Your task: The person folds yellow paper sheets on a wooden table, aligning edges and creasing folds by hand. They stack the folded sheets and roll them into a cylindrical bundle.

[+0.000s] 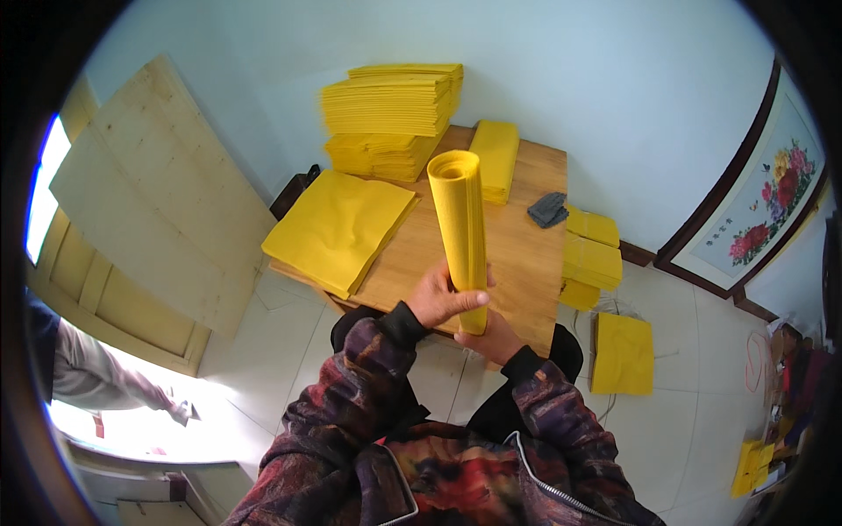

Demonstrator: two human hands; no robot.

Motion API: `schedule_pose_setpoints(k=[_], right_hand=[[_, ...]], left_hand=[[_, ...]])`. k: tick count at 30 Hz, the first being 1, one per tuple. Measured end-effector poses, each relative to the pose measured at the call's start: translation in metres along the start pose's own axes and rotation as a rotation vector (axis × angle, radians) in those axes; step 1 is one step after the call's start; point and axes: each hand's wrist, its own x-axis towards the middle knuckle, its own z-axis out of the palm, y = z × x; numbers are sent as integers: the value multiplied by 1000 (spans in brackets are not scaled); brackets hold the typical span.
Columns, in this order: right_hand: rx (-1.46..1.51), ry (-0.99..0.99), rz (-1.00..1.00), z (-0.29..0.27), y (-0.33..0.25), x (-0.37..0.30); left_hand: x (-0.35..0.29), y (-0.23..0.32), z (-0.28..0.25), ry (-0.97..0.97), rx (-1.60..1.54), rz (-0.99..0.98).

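Note:
A roll of yellow paper (461,228) stands nearly upright in front of me, its coiled upper end facing up and tilted slightly left. Around its lower part my left hand (443,300) is wrapped, with the thumb across the front. My right hand (493,337) grips the bottom end from the right, its fingers partly hidden by the roll. Beyond the roll lies a wooden table (412,254). On its left corner rests a flat stack of yellow sheets (340,230), with a slightly wrinkled top sheet.
Tall yellow stacks (386,110) and a narrow yellow bundle (495,160) sit at the table's back. A grey cloth (548,210) lies on its right edge. More yellow bundles (592,254) stand right of the table. A board (149,193) leans at left; a framed picture (754,188) stands at right.

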Motion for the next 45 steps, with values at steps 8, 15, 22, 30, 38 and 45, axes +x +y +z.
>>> schedule_pose_setpoints(k=[8,15,22,30,38,45], right_hand=[[324,-541,264,9,-28,-35],[586,-639,133,-5,-26,-31],[1130,-297,218,-3,4,-43],[1595,-271,-65,57,-71,7],[1649,346,-96,3,-71,14],[1097,505,-241,-76,-82,19]], left_hand=[[-21,32,-3,-88,-358,92],[-26,16,-19,204,-526,180],[-22,36,-56,596,-798,401],[-26,21,-6,484,-675,343],[-67,-38,14,217,-656,166],[-104,-67,-50,443,-468,-202]])
